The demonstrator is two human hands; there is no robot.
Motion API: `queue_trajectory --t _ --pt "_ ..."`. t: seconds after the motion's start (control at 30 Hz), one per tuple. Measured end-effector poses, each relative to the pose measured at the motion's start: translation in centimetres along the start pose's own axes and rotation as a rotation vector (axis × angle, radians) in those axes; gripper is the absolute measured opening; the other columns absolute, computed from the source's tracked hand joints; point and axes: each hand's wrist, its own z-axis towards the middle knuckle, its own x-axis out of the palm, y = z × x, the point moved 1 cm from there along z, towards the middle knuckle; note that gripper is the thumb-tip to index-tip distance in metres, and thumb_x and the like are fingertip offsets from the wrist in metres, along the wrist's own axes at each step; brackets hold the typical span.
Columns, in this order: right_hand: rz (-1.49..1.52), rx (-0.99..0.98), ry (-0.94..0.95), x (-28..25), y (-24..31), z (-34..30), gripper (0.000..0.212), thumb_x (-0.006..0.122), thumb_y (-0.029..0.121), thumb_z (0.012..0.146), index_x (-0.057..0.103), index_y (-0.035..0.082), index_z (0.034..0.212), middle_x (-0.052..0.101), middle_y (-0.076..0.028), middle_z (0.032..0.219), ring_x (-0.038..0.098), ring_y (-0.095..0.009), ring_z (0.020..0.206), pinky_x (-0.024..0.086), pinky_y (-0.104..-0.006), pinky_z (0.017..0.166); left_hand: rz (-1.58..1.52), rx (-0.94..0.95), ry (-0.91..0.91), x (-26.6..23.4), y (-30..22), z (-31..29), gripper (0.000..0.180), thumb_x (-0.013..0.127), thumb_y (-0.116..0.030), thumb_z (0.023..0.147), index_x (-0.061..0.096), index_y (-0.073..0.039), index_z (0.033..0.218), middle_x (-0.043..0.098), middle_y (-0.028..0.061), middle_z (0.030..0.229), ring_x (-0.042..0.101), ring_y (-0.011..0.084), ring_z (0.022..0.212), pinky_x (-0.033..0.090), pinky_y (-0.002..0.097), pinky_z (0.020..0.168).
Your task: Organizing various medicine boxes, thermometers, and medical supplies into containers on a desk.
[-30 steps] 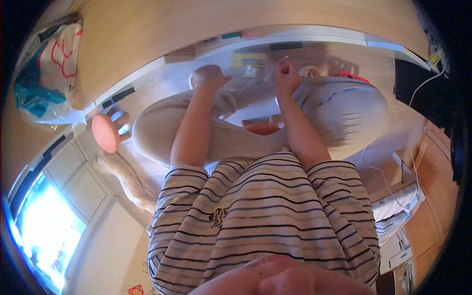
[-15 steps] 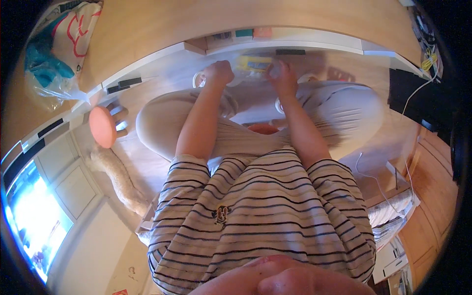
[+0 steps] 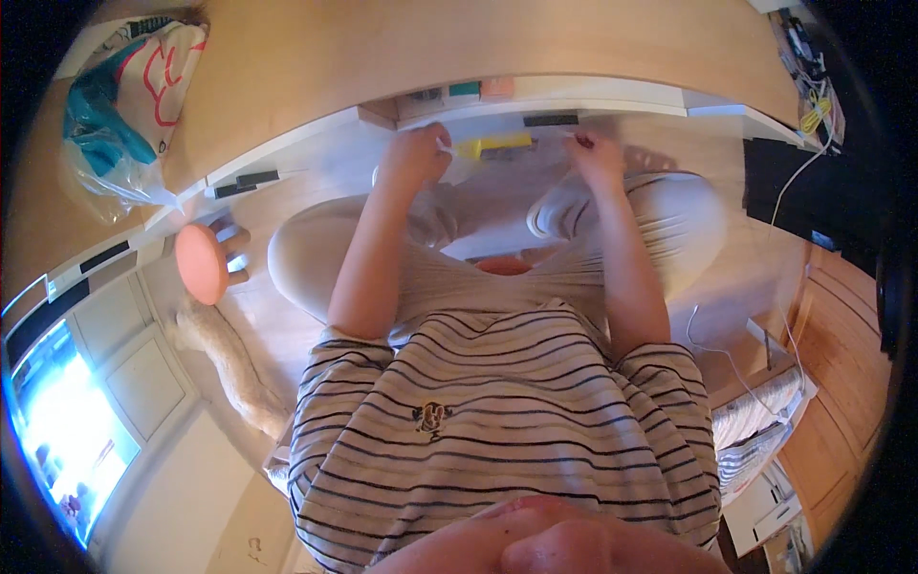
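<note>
My left hand [image 3: 421, 155] is closed, its fingertips pinching the edge of a clear plastic packet with a yellow label [image 3: 497, 145]. The packet hangs over the floor between my two hands and is somewhat blurred. To the right of it, my right hand [image 3: 598, 158] is apart from the packet, with fingers pressed together. Something small and pale may be at its fingertips, but I cannot make out what it is. Both hands are above my bent knees, in front of a low drawer unit.
Ahead is a wooden tabletop [image 3: 459, 43] above an open drawer [image 3: 535, 96] with small boxes. A bag with teal contents [image 3: 105, 124] lies at far left. An orange-topped stool [image 3: 201, 265] and a tan furry animal [image 3: 229, 364] are on the left. Cables [image 3: 816, 110] run down the right.
My hands have moved apart, the right one going right and away from the packet. The packet has dropped slightly and stays nearer my left hand.
</note>
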Motion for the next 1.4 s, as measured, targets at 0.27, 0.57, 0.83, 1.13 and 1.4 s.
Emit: queue_trajectory --t 0.27,0.57,0.83,1.13,1.4 --pt "0.460 -0.655 0.134 -10.3 3.4 -3.2 0.003 0.064 0.007 0.080 0.062 0.006 0.081 0.065 -0.007 0.104 0.057 -0.018 0.102 0.043 -0.0301 0.087 -0.209 0.200 -0.096 -7.1 -3.9 -6.0 0.017 0.070 -0.011 0.074 0.065 -0.006 0.089 0.061 0.0092 0.090 0.061 0.0250 0.084 0.048 0.0345 0.076" --pt "1.170 -0.794 0.347 -13.1 4.0 -1.5 0.025 0.061 -0.001 0.082 0.056 0.001 0.106 0.061 -0.008 0.109 0.058 -0.017 0.100 0.045 -0.0332 0.089 -0.402 0.520 -0.378 -10.1 -4.5 -5.8 0.020 0.074 -0.001 0.069 0.062 -0.001 0.085 0.058 0.0071 0.085 0.056 0.0150 0.075 0.047 0.0280 0.070" --pt "1.142 -0.724 0.201 -13.3 7.6 -1.5 0.053 0.063 -0.009 0.076 0.046 0.002 0.125 0.057 -0.008 0.115 0.058 -0.017 0.100 0.049 -0.0304 0.085 -0.937 0.975 -0.406 -9.9 -9.3 -3.1 0.007 0.057 -0.006 0.088 0.051 -0.005 0.093 0.054 0.0141 0.107 0.053 0.0261 0.105 0.041 0.0385 0.092" --pt "0.887 -0.624 0.312 -9.0 10.7 -2.8 0.039 0.060 -0.001 0.085 0.050 0.001 0.123 0.061 -0.010 0.112 0.059 -0.014 0.100 0.048 -0.0248 0.082 -1.425 0.516 -0.027 -2.9 -10.7 -0.5 0.010 0.041 -0.012 0.098 0.043 -0.011 0.108 0.039 -0.0009 0.065 0.032 0.0075 0.049 0.029 0.0228 0.045" --pt "0.463 -0.933 -0.008 -6.2 13.0 -3.3 0.042 0.065 0.020 0.084 0.055 0.008 0.123 0.056 -0.012 0.116 0.056 -0.022 0.108 0.045 -0.0347 0.089 -1.614 0.179 0.143 -1.3 -10.4 0.9 0.022 0.040 -0.014 0.087 0.046 -0.010 0.108 0.043 -0.0015 0.070 0.034 0.0067 0.053 0.026 0.0220 0.045"
